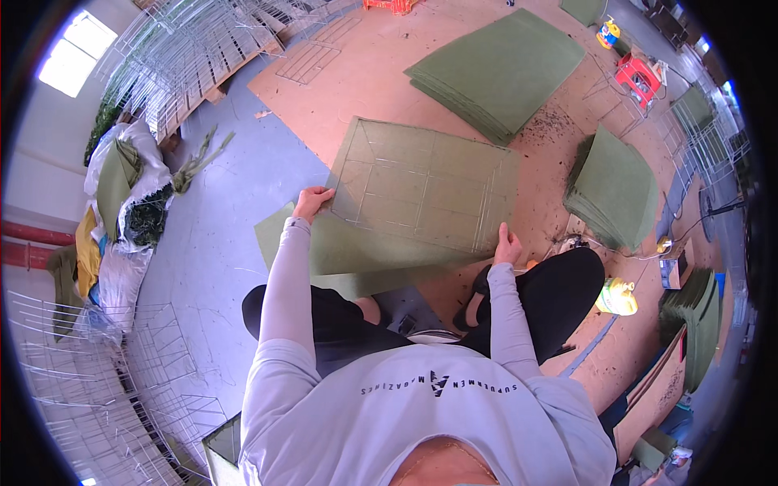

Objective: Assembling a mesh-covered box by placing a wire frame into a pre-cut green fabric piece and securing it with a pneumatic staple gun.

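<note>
left fingers [325,194] and right fingers [503,232] pinch a thin, rectangular, wire-gridded green sheet [431,185].

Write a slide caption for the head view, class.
Left hand and right hand grip opposite sides of a green-covered wire grid panel, with a stack of green sheets beyond.

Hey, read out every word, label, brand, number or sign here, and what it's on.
I don't copy out printed wording; this is where it stands:
Light grey shirt: dark lettering around an emblem on the chest.
Yellow jug at lower right: any label too small to read.
Yellow container near the red stool: too blurred to read.
Wire-framed green sheet: none visible.
</note>
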The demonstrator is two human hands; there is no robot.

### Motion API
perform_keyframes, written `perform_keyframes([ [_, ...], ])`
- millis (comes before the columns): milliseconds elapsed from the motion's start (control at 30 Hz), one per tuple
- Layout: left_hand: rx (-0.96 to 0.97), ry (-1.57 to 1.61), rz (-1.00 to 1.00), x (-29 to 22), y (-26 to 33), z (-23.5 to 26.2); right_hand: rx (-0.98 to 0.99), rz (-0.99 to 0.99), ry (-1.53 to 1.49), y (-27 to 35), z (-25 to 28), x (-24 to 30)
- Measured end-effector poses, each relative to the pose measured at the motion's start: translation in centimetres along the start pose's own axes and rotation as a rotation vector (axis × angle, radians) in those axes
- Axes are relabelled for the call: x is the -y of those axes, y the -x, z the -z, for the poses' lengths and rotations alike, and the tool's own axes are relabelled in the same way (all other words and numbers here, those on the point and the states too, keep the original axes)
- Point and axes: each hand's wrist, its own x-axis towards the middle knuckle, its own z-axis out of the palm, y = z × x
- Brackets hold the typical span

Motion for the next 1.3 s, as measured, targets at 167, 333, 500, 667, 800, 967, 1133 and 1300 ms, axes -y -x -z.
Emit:
perform_keyframes([
  [167,0.043,0.015,-0.023,0.5,1.9,0.1,0.094,-0.004,-0.208,0.8,0.3,0.4],
  [333,0.011,-0.057,0.059,0.8,2.7,0.9,0.057,-0.058,-0.310,0.7,-0.4,0.0],
  [500,0.042,-0.036,-0.052,1.8,2.3,-0.5,-0.002,-0.037,-0.310,0.6,0.7,-0.4],
  [667,0.040,0.169,0.041,3.7,3.4,1.3,-0.038,-0.044,-0.256,2.2,-0.5,0.8],
  [800,0.015,0.203,0.020,3.7,3.0,0.2,-0.018,-0.023,-0.279,1.7,0.1,-0.1],
  [967,0.082,0.216,0.001,3.6,2.9,0.8,0.039,-0.047,-0.322,1.5,0.1,0.0],
  [1133,0.054,0.222,-0.036,3.1,2.6,1.1,0.056,-0.027,-0.294,0.9,0.1,2.0],
  [1300,0.034,0.310,-0.094,-2.6,2.9,-0.4,0.207,-0.066,-0.341,-3.8,0.3,6.7],
])
